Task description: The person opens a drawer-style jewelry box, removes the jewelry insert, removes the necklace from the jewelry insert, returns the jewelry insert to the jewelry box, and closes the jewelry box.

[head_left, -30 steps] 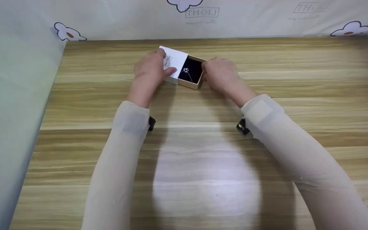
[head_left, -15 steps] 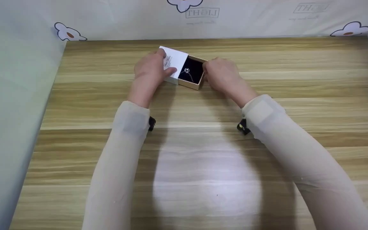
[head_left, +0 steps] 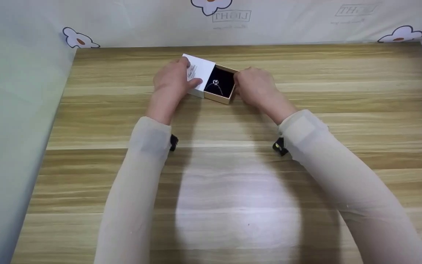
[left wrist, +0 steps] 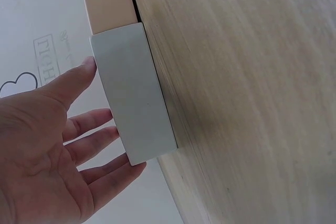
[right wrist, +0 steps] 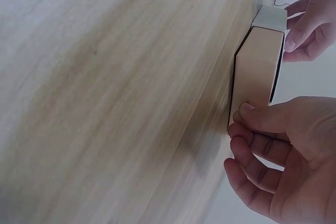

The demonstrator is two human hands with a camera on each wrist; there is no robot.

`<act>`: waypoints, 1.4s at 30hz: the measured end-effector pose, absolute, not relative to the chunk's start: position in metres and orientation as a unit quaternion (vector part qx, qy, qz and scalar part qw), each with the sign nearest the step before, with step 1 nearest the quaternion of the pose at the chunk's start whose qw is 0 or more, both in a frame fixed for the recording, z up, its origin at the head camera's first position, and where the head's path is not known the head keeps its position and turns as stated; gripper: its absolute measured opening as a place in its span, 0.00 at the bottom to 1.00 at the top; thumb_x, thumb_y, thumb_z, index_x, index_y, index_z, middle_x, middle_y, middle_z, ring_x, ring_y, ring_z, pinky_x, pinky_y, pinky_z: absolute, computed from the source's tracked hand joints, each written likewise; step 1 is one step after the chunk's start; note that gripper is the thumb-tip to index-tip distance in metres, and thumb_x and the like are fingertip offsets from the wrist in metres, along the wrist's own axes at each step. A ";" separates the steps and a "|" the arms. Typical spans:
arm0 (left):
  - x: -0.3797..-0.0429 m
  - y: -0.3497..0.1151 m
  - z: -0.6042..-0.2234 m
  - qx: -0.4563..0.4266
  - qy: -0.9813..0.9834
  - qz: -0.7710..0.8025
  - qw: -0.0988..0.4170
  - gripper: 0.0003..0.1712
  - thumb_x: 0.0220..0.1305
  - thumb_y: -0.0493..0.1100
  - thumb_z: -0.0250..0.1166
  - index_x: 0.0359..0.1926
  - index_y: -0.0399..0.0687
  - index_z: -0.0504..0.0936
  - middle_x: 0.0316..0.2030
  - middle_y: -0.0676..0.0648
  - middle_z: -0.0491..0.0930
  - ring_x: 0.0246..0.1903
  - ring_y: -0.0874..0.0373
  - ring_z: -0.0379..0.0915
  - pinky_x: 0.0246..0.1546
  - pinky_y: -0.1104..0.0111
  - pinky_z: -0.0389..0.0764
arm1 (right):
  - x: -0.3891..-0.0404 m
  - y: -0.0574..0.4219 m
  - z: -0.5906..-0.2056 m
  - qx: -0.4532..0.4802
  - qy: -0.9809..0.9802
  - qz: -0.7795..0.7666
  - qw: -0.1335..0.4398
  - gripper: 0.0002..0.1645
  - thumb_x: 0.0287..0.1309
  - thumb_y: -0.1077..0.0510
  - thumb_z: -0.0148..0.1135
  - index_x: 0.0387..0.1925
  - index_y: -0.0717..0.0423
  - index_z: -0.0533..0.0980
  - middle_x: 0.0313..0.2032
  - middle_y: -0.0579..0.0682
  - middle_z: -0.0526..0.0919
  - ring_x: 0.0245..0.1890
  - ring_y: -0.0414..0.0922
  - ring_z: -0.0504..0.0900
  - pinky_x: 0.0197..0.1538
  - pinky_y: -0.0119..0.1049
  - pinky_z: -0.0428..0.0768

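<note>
A small jewelry box lies at a slant near the table's far side, its white lidlike sleeve (head_left: pixel 204 71) printed with dark script. Out of the sleeve's right end projects a tan inner drawer (head_left: pixel 216 97) with a black lining. On that lining sits a silver necklace (head_left: pixel 215 83) with a sparkling pendant. My left hand (head_left: pixel 171 79) holds the sleeve, thumb and fingertips on its top and left end. At the drawer's outer end, my right hand (head_left: pixel 256 86) pinches the tan wall with thumb and forefinger, as the right wrist view shows; its other fingers curl loosely.
The wood-grain table (head_left: pixel 233 190) spreads in front of the box. Behind it rises a pale backdrop (head_left: pixel 141 22) with flower prints and mirrored lettering. Another pale cloth (head_left: pixel 17 110) borders the left side.
The drawer, pinched by my right hand, has slid slightly right out of the sleeve, and the necklace has shifted with it. My left hand stays in place on the sleeve.
</note>
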State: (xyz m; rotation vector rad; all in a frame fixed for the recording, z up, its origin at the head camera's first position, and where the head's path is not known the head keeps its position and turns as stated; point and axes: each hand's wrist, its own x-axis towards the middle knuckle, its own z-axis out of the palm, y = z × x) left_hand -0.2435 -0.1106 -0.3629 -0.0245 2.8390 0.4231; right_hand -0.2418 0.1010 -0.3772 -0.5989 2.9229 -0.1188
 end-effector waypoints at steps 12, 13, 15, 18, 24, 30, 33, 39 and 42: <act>-0.242 -0.112 -0.363 -0.008 0.979 0.155 0.136 0.35 0.67 0.59 0.63 0.67 0.45 0.67 0.61 0.42 0.76 0.52 0.47 0.73 0.53 0.53 0.77 | -0.239 0.103 -0.380 -0.196 0.978 -0.039 0.066 0.10 0.65 0.56 0.58 0.36 0.60 0.80 0.40 0.62 0.86 0.43 0.61 0.84 0.42 0.58 0.82; -0.242 -0.112 -0.363 -0.007 0.979 0.154 0.135 0.35 0.67 0.59 0.63 0.67 0.45 0.67 0.60 0.42 0.76 0.52 0.47 0.74 0.53 0.53 0.77 | -0.239 0.102 -0.380 -0.195 0.978 -0.038 0.065 0.10 0.65 0.56 0.58 0.36 0.60 0.80 0.40 0.62 0.86 0.43 0.62 0.84 0.41 0.58 0.82; -0.242 -0.112 -0.363 -0.007 0.979 0.153 0.135 0.35 0.68 0.58 0.63 0.66 0.45 0.67 0.60 0.42 0.77 0.51 0.46 0.74 0.53 0.53 0.77 | -0.238 0.102 -0.380 -0.193 0.979 -0.032 0.064 0.11 0.65 0.56 0.58 0.36 0.60 0.80 0.41 0.62 0.86 0.43 0.62 0.84 0.41 0.58 0.83; -0.241 -0.112 -0.362 -0.009 0.979 0.151 0.138 0.35 0.68 0.58 0.63 0.67 0.46 0.66 0.60 0.42 0.76 0.51 0.47 0.73 0.52 0.54 0.76 | -0.238 0.100 -0.379 -0.192 0.979 -0.021 0.066 0.12 0.66 0.57 0.56 0.38 0.61 0.80 0.42 0.63 0.86 0.42 0.62 0.85 0.40 0.58 0.83; -0.241 -0.112 -0.362 -0.008 0.979 0.148 0.138 0.35 0.68 0.58 0.62 0.68 0.46 0.66 0.59 0.41 0.77 0.49 0.47 0.72 0.50 0.55 0.76 | -0.239 0.101 -0.372 -0.185 0.979 -0.027 0.085 0.14 0.64 0.59 0.50 0.34 0.62 0.80 0.38 0.62 0.85 0.37 0.58 0.82 0.40 0.57 0.83; -0.242 -0.110 -0.361 -0.006 0.980 0.141 0.137 0.36 0.68 0.59 0.62 0.68 0.46 0.65 0.59 0.41 0.77 0.49 0.47 0.72 0.50 0.55 0.76 | -0.241 0.103 -0.364 -0.186 0.978 -0.035 0.084 0.12 0.61 0.60 0.49 0.28 0.59 0.78 0.32 0.56 0.82 0.33 0.53 0.77 0.38 0.55 0.82; -0.242 -0.110 -0.361 -0.005 0.981 0.141 0.136 0.36 0.68 0.59 0.62 0.68 0.46 0.65 0.59 0.41 0.77 0.49 0.47 0.72 0.50 0.54 0.76 | -0.241 0.103 -0.362 -0.185 0.979 -0.042 0.077 0.11 0.59 0.61 0.49 0.27 0.58 0.76 0.31 0.55 0.81 0.34 0.52 0.77 0.37 0.54 0.81; -0.242 -0.110 -0.362 -0.006 0.980 0.144 0.135 0.36 0.68 0.59 0.63 0.68 0.46 0.66 0.60 0.42 0.76 0.50 0.47 0.73 0.50 0.54 0.77 | -0.240 0.102 -0.360 -0.193 0.978 -0.050 0.058 0.11 0.56 0.63 0.48 0.26 0.58 0.76 0.28 0.53 0.79 0.32 0.52 0.77 0.34 0.52 0.78; -0.243 -0.111 -0.362 -0.005 0.980 0.145 0.134 0.35 0.68 0.59 0.63 0.67 0.46 0.66 0.62 0.42 0.74 0.53 0.46 0.74 0.52 0.52 0.77 | -0.240 0.102 -0.359 -0.193 0.979 -0.051 0.052 0.10 0.56 0.64 0.48 0.25 0.57 0.75 0.27 0.51 0.78 0.31 0.52 0.76 0.29 0.48 0.73</act>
